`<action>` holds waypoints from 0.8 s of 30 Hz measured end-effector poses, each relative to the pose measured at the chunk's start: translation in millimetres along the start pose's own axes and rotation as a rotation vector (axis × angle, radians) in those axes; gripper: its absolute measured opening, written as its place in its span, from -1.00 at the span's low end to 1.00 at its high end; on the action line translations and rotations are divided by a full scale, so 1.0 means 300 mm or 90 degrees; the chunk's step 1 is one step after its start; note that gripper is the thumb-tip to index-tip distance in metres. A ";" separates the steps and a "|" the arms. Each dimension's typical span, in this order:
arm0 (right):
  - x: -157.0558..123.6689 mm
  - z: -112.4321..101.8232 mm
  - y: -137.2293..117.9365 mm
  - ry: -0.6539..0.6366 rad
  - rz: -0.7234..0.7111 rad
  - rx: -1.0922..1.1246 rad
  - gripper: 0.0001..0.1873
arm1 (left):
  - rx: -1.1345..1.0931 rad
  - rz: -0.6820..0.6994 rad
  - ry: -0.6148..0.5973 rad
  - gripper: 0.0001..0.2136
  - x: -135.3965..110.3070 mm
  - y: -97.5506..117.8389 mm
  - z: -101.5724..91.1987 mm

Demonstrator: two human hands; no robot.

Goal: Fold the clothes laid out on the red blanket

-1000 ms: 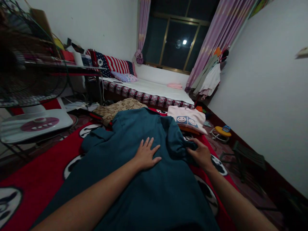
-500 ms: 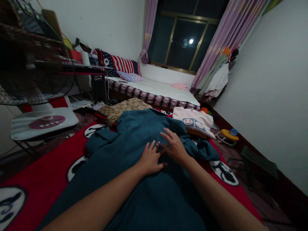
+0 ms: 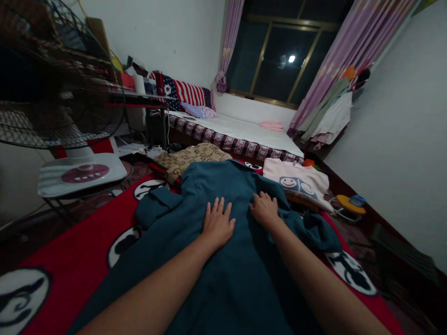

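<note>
- On the left, the red blanket (image 3: 91, 237) lies under everything; its pile looks plush, so it should grip cloth a little rather than let it skid.
- The left-hand sleeve (image 3: 157, 207) is doubled back on itself beside the body of the teal garment (image 3: 240, 274). The folded edge looks like an easy place to pinch.
- The garment is spread over the middle of the blanket, its narrower end near the brown patterned cloth (image 3: 200, 156). It looks soft, light and limp, with no stiffness to hold a shape; it would probably crease more readily than tear.
- The left hand (image 3: 218, 225) rests palm down on the middle of the cloth, fingers extended, grasping nothing.
- The right hand (image 3: 264, 210) touches the cloth just beside it, fingers bent; whether they pinch a fold cannot be told.
- The right-hand sleeve (image 3: 317, 230) lies bunched towards the blanket's edge. Being loose, it would likely be best taken at both cuff and shoulder.
- Beyond that sleeve is a pale pink top (image 3: 296, 179).
</note>
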State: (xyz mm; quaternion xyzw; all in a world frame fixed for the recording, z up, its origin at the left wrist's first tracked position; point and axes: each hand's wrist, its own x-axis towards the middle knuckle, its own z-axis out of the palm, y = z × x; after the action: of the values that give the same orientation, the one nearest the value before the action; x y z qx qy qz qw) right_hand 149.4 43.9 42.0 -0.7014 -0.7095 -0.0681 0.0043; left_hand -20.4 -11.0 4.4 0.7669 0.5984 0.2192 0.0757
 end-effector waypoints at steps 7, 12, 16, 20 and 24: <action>0.056 0.097 -0.005 -0.048 -0.056 0.116 -0.41 | -0.009 0.009 -0.015 -0.54 -0.011 -0.003 0.005; 0.026 0.003 -0.059 -0.123 -0.007 0.101 -0.39 | -0.107 -0.029 0.027 -0.51 0.011 -0.023 -0.002; -0.133 0.011 -0.129 -0.016 -0.044 0.143 -0.39 | -0.273 -0.088 0.137 -0.57 0.041 -0.051 -0.005; -0.251 0.079 -0.161 0.018 -0.048 0.145 -0.40 | -0.370 -0.066 0.176 -0.60 0.045 -0.061 -0.007; -0.258 0.091 -0.154 0.021 -0.045 0.168 -0.42 | -0.374 -0.030 0.175 -0.66 0.023 -0.048 -0.043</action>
State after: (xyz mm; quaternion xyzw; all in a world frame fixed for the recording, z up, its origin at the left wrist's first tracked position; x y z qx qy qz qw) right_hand 107.2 -30.6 2.7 -0.6683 -0.7362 0.0143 0.1060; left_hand -37.4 -2.5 12.3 0.6617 0.5316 0.4820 0.2175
